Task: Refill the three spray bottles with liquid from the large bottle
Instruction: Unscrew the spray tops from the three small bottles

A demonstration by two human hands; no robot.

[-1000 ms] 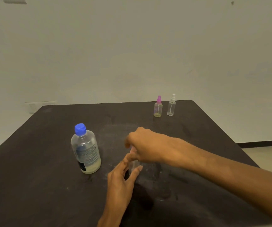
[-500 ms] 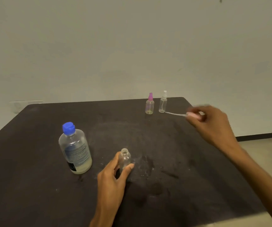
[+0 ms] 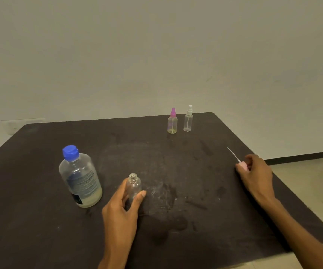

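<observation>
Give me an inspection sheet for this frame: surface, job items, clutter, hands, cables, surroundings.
Surface: dark table, smudged and streaked near the middle.
Job's things: large bottle upright, blue cap on, pale liquid low in it. Small open bottle upright, top off, looks empty. Pink-topped spray bottle and white-topped spray bottle stand side by side at the far edge, tops on. Spray top with its thin tube pointing away.
Clutter: nothing seen.
Hands: left hand grips the small open bottle; right hand pinches the spray top low at the table's right side.
Cables: nothing seen.
Surroundings: plain wall; pale floor to the right.
</observation>
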